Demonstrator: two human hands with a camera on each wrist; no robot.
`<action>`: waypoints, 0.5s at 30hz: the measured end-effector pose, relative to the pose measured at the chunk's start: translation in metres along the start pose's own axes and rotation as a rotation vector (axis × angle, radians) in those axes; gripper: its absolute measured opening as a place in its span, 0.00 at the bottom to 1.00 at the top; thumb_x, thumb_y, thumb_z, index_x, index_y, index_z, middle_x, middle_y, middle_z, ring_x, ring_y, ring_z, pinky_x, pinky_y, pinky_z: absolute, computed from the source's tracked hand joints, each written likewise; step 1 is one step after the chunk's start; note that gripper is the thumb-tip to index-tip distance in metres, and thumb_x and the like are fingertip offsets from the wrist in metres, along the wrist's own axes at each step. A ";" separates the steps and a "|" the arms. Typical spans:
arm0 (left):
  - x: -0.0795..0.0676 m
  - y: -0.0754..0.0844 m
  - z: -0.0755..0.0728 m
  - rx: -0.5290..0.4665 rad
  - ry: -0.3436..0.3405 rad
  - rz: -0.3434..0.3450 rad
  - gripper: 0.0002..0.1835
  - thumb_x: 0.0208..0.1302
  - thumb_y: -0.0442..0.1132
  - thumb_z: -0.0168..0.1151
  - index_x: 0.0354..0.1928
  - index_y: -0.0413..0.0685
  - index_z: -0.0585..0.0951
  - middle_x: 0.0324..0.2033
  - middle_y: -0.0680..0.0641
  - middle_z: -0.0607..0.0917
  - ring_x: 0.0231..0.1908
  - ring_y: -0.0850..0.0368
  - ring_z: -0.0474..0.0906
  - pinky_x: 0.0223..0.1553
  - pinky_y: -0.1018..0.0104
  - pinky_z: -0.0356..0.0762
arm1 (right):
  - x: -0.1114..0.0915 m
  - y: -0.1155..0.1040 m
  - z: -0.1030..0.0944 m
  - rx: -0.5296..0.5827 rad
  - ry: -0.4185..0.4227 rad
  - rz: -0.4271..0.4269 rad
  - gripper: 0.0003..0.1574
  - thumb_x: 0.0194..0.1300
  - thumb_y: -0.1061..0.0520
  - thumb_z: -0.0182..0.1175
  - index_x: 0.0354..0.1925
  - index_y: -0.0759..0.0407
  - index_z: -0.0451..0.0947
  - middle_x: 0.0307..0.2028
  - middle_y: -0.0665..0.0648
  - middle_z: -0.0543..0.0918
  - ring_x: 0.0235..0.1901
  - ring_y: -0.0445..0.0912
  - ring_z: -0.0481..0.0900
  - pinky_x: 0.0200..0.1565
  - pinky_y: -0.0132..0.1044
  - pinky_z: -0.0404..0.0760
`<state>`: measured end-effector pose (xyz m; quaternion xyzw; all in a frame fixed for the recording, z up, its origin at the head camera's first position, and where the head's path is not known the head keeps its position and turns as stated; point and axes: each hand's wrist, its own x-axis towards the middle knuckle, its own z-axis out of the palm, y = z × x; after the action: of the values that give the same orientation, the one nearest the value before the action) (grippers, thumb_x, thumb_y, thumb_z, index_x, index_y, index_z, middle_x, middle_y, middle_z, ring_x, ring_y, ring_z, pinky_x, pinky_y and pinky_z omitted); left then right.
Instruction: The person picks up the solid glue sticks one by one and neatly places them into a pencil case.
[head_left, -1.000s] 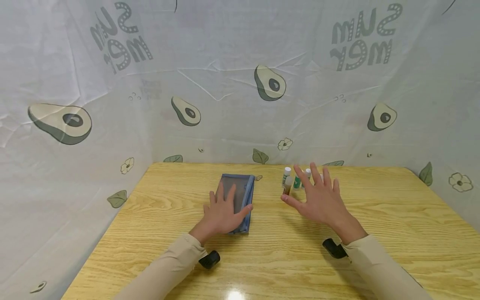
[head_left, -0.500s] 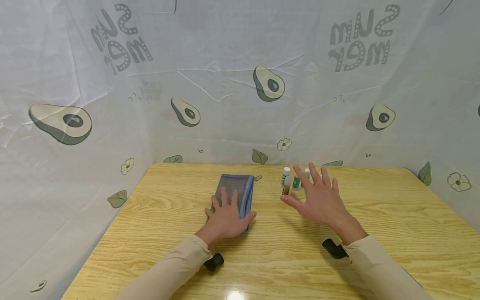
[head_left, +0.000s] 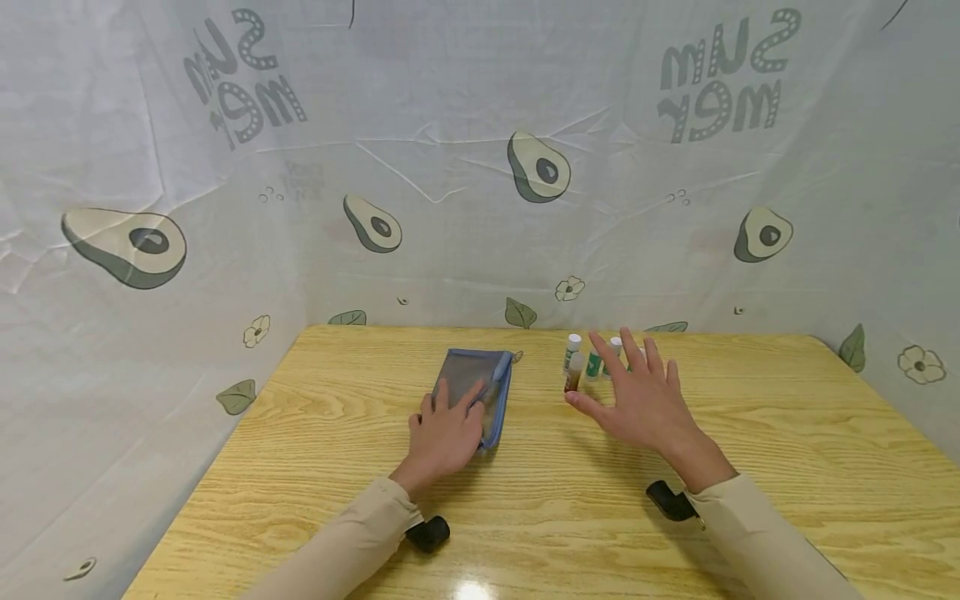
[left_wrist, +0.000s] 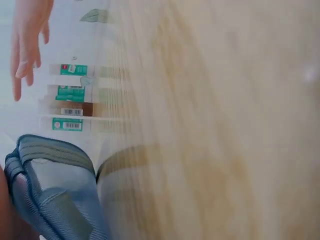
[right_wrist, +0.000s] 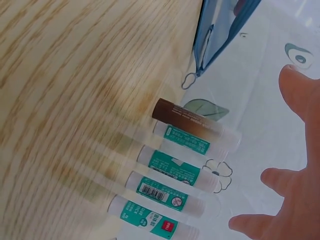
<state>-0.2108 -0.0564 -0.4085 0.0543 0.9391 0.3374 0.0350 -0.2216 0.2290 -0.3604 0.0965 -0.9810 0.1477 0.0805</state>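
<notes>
A blue-edged mesh zipper pouch [head_left: 467, 367] lies left of the table's middle, its near end looking slightly raised in the left wrist view. My left hand [head_left: 444, 437] is over its near part and grips it, the thumb by the zipper edge and the fingers across the mesh. To the right, several upright glue sticks [right_wrist: 175, 167] with green labels and white caps stand in a row with one brown-bodied stick [right_wrist: 187, 120]. My right hand [head_left: 647, 402] hovers just in front of them, fingers spread, holding nothing. It partly hides the row in the head view.
The wood-grain table [head_left: 360, 400] reaches back to a pale cloth [head_left: 450, 275] printed with avocados, leaves and flowers. A small loop pull [right_wrist: 188, 80] hangs at the pouch's far corner. Black wrist devices [head_left: 670, 501] sit under both sleeves.
My left hand has drawn its thumb and fingers inward and taken hold of the pouch, whose near end has shifted and tilted. My right hand has stayed almost still.
</notes>
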 end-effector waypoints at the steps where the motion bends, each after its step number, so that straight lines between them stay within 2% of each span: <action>1: 0.000 -0.001 0.001 -0.027 0.002 -0.011 0.29 0.86 0.56 0.31 0.83 0.71 0.62 0.85 0.34 0.45 0.84 0.26 0.40 0.74 0.21 0.46 | -0.001 0.001 0.000 -0.001 0.002 0.000 0.63 0.69 0.21 0.59 0.87 0.42 0.45 0.85 0.71 0.43 0.82 0.78 0.37 0.72 0.86 0.40; 4: 0.001 -0.003 0.002 -0.104 0.031 -0.044 0.29 0.86 0.55 0.31 0.82 0.71 0.65 0.85 0.35 0.47 0.84 0.28 0.40 0.75 0.22 0.45 | -0.002 0.003 -0.001 0.004 0.005 -0.002 0.63 0.69 0.21 0.59 0.87 0.42 0.45 0.85 0.72 0.44 0.82 0.78 0.38 0.72 0.86 0.40; 7: 0.002 -0.003 0.004 -0.174 0.080 -0.087 0.29 0.85 0.54 0.32 0.80 0.66 0.69 0.85 0.36 0.50 0.83 0.29 0.43 0.76 0.24 0.44 | -0.003 0.004 -0.002 0.008 0.003 -0.002 0.63 0.70 0.22 0.58 0.87 0.43 0.45 0.85 0.72 0.44 0.82 0.78 0.38 0.72 0.86 0.41; 12: 0.005 -0.002 0.008 -0.268 0.152 -0.123 0.31 0.85 0.52 0.35 0.76 0.47 0.75 0.84 0.37 0.55 0.83 0.32 0.47 0.78 0.26 0.43 | -0.003 0.006 -0.004 -0.006 0.012 -0.005 0.62 0.71 0.23 0.58 0.87 0.45 0.45 0.85 0.72 0.45 0.81 0.79 0.39 0.72 0.85 0.41; 15: 0.006 -0.003 0.010 -0.316 0.174 -0.100 0.32 0.85 0.49 0.35 0.73 0.35 0.75 0.83 0.34 0.58 0.84 0.31 0.47 0.80 0.26 0.41 | -0.003 0.007 -0.005 -0.004 0.019 -0.005 0.61 0.71 0.24 0.59 0.87 0.45 0.46 0.84 0.73 0.45 0.81 0.79 0.39 0.72 0.85 0.41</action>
<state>-0.2164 -0.0512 -0.4182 -0.0280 0.8754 0.4822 -0.0218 -0.2192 0.2374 -0.3587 0.0974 -0.9802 0.1466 0.0904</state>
